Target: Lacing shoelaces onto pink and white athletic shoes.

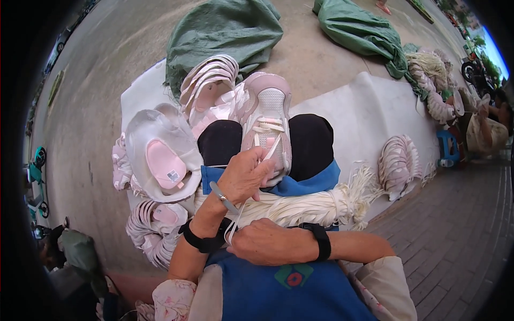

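A pale pink shoe upper (pixel 266 115) lies on my lap between my black-clad knees, with a cream shoelace (pixel 267 126) crossing its eyelets. My left hand (pixel 249 172) rests over its near end, thumb and fingers closed on the lace. Closer to my body, my right hand (pixel 272 242) is curled shut on loops of the same lace, which run between the two hands. Its fingertips are partly hidden. Across my lap, behind the right hand, stretches a thick bundle of cream shoelaces (pixel 305 207).
Nested pink uppers (pixel 209 88) stand beyond my left knee. A white bowl-like wrapping (pixel 140 139) with a pink sole-shaped piece is at left. More stacked uppers (pixel 399 163) sit on the white sheet (pixel 358 115) at right. Green sacks (pixel 225 32) lie ahead; another person sits far right.
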Available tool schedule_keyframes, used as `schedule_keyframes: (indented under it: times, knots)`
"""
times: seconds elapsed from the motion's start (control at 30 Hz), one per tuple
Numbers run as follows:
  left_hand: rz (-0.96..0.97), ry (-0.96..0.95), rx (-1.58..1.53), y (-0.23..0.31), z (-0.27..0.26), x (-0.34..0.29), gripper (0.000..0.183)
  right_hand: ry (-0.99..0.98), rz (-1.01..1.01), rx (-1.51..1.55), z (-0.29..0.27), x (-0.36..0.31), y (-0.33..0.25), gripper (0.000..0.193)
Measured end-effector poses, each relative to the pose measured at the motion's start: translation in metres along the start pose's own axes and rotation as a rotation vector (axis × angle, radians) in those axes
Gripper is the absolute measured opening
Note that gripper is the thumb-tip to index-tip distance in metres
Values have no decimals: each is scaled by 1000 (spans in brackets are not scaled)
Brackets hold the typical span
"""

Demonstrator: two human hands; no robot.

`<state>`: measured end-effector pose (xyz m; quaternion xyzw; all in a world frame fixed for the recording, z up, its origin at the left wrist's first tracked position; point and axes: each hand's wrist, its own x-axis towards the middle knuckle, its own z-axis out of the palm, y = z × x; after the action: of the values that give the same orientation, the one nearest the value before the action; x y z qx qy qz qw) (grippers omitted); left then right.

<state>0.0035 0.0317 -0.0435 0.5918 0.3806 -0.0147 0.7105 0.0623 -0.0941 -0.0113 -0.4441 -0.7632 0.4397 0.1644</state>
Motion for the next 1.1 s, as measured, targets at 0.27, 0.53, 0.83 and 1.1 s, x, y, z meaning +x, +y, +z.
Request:
schedule_keyframes:
  times: [0.27, 0.53, 0.83, 1.1]
  knots:
    - [496, 527, 341, -8, -14, 5, 29, 843, 309, -193, -74, -22, 66, 16]
    - [497, 658, 295, -10, -14, 29, 23, 792, 319, -584, -80, 6, 104, 11]
    - [299, 569, 391, -4, -13, 47, 25, 829, 221, -549, -78, 3, 121, 12]
    - [343, 529, 346, -11, -23, 15, 31, 853, 283, -394, -76, -3, 116, 18]
